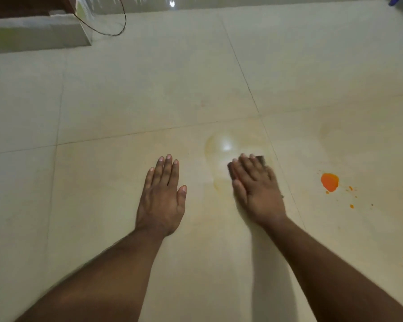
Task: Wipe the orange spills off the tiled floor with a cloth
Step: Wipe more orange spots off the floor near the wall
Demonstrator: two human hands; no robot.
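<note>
Dark cloth point(260, 159) lies pinned under the flat, straight-fingered right hand point(257, 189) on the glossy cream tiled floor point(149, 94), the left hand point(163, 196) spread flat beside it holding nothing, an orange spill point(329, 181) well apart to the right.

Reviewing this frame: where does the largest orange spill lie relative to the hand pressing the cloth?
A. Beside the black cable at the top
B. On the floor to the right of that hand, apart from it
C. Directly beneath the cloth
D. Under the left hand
B: the orange spill sits untouched on the tiled floor, off to the right of the right hand, which presses the dark cloth flat.
</note>
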